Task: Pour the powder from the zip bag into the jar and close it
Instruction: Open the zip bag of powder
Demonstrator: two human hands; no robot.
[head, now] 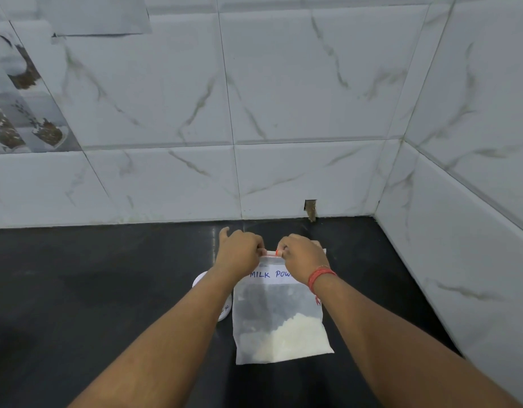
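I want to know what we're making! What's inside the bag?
The zip bag holds pale powder heaped in its lower right corner. Its label reads MILK POW; the right hand covers the rest.

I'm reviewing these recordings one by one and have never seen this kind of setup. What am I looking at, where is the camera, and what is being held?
There is no machine here: a person works with two bare hands. The single picture comes from a wide-angle camera worn on the head, looking forward and down, so both forearms reach in from the bottom edge. The left hand and the right hand pinch the red-striped top edge of a clear zip bag, labelled as milk powder, with pale powder settled at its lower end. The bag is over a black countertop in a corner of marbled wall tiles. A white round object, perhaps the jar or its lid, is mostly hidden behind the left forearm.
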